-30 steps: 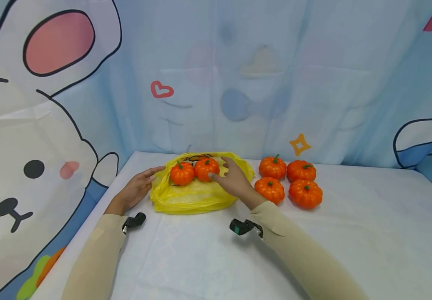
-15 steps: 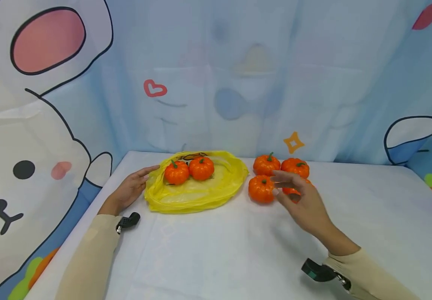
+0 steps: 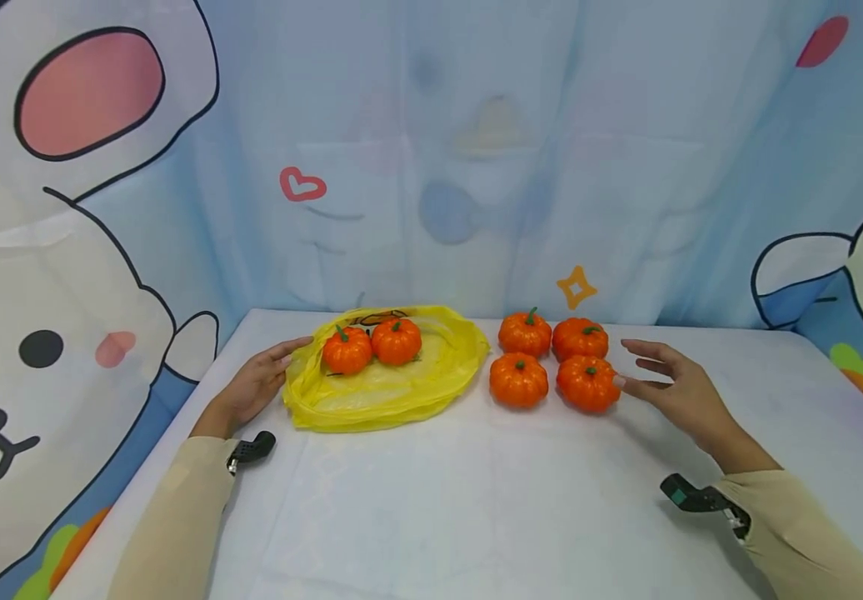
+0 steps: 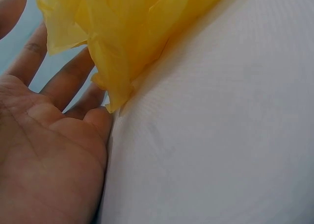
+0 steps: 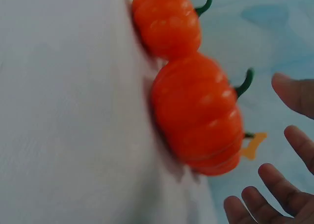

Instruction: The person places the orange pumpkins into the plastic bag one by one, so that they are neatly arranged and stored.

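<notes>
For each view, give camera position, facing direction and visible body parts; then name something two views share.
Head: head-worn, facing forward and down at the yellow bag and pumpkins; left hand, right hand, sleeves show.
Left wrist: on that wrist, facing the bag; palm and fingers show.
Right wrist: on that wrist, facing pumpkins; right fingers show.
Head and right wrist share the pumpkins.

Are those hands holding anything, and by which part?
Nothing is held. The left hand is open at the edge of the yellow bag; the right hand is open beside an orange pumpkin.
</notes>
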Motion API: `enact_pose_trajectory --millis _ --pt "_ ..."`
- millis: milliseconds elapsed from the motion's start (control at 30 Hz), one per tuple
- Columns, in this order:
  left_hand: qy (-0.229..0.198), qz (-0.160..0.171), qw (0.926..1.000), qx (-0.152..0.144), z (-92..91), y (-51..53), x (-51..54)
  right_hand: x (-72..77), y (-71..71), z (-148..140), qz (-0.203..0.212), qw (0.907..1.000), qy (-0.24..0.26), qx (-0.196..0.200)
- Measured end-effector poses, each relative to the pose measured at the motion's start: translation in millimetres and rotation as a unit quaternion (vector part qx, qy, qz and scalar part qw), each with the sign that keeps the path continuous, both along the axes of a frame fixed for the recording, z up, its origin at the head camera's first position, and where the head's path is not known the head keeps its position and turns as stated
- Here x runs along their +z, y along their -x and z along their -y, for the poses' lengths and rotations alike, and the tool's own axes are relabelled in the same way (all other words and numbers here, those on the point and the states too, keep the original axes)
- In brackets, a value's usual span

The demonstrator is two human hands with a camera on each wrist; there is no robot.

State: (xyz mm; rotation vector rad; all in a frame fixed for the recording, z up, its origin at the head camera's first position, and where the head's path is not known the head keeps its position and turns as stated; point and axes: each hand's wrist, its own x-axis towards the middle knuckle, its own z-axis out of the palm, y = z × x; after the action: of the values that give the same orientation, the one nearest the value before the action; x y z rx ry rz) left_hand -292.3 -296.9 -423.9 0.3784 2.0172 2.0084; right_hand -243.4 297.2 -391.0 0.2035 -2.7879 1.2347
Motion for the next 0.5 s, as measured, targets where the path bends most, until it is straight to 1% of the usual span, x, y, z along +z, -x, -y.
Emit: enact_pose_trajectory --millis 67,167,300,400,500 --pt "0.0 0.0 1.0 -0.001 0.1 0.2 -0.3 -9.8 4.4 -5 0.029 0.9994 0.015 0.016" --pt "0.001 0.001 1.0 -0.001 0.2 0.5 -0.4 -20.0 9.1 -7 0.05 0.9977 0.03 0.033" --pt "0.003 0.0 1.0 0.0 0.7 1.1 -1.4 -27.9 11.8 -4 0.057 0.997 0.027 0.045" --pt "0.004 0.0 1.0 0.001 1.4 1.8 -2.4 -30.8 12.5 -2 0.054 0.9971 0.023 0.049" --pt "0.005 0.003 1.0 0.002 2.0 2.1 -2.9 -33.1 12.4 0 0.061 0.9968 0.019 0.049"
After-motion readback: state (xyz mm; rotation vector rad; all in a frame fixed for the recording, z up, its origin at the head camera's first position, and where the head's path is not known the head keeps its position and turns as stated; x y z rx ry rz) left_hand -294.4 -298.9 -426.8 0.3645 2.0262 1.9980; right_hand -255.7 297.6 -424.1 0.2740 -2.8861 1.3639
